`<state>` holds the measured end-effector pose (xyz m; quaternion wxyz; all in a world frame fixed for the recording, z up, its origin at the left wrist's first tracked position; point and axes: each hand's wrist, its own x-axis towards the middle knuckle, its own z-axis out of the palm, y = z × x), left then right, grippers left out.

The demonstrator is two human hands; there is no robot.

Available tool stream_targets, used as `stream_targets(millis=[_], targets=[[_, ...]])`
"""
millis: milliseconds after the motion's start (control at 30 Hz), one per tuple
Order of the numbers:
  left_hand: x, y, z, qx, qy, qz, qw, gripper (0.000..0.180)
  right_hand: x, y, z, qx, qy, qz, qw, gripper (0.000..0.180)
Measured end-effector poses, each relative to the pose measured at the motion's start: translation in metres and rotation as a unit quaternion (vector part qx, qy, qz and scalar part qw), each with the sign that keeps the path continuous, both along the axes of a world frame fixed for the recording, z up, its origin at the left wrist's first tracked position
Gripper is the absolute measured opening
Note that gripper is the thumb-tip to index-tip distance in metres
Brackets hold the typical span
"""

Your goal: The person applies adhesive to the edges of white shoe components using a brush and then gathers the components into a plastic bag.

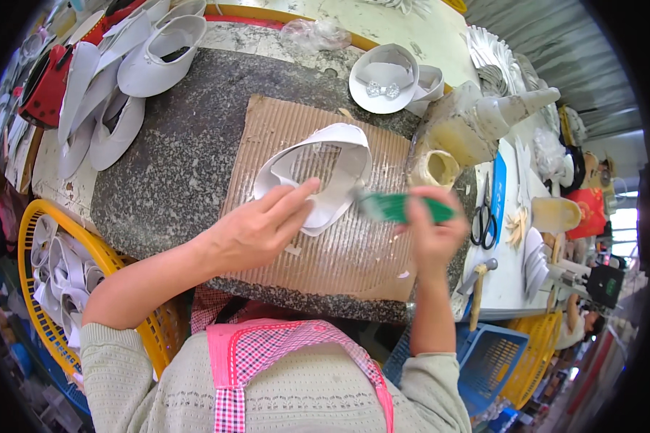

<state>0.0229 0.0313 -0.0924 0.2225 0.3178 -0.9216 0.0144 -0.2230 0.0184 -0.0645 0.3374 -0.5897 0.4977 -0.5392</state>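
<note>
At the left hand, a white shoe upper; in the right hand, a green-handled tool

The white shoe upper lies on a sheet of corrugated cardboard, which covers part of the speckled, dark-topped table. Its position is ahead of the left hand and slightly to that hand's right. The longer axis appears to slant from near left to far right, with the opening facing up.

The left hand is the nearer of the two. Its fingers are extended close together over the near-left wall, one fingertip reaching across the opening. The thumb is not seen, so whether the hand pinches the wall cannot be told.

The right hand stands apart from the upper, on its right. Thumb and fingers are closed on the green handle, which points leftward, nearly crosswise to the person. The working end is beside the upper's right edge; blur prevents confirming its type or any contact.

Farther right, a yellowish plastic container with a crusted round opening stands just beyond the right hand. Black-handled scissors and a wooden-handled hammer lie on that side. A bow-trimmed white upper sits beyond the cardboard.
</note>
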Motion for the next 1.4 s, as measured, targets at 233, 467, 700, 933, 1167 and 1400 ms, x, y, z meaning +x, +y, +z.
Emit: stream_targets(millis=[233, 467, 700, 933, 1167, 1400], targets=[[0.012, 0.004, -0.002, 0.004, -0.053, -0.028, 0.998, 0.023, -0.089, -0.019, 0.011, -0.098, 0.112, -0.094, 0.984, 0.011], [0.017, 0.004, -0.018, 0.028, 0.051, -0.022, 0.998, 0.027, -0.087, 0.003, 0.020, -0.018, -0.117, -0.078, 0.990, 0.012], [0.017, 0.006, -0.028, 0.052, 0.134, -0.032, 0.989, 0.036, 0.046, -0.027, -0.043, -0.122, 0.061, 0.168, 0.976, 0.017], [0.028, 0.010, -0.043, 0.028, 0.158, -0.053, 0.986, 0.029, 0.059, -0.023, -0.044, -0.284, 0.250, 0.277, 0.883, 0.018], [0.030, 0.014, -0.048, -0.055, 0.117, -0.054, 0.990, 0.027, 0.062, -0.043, -0.020, -0.240, 0.265, 0.377, 0.855, 0.015], [0.026, 0.012, -0.049, -0.086, 0.128, -0.063, 0.986, 0.024, 0.054, -0.052, -0.005, -0.155, 0.235, 0.406, 0.869, 0.018]])
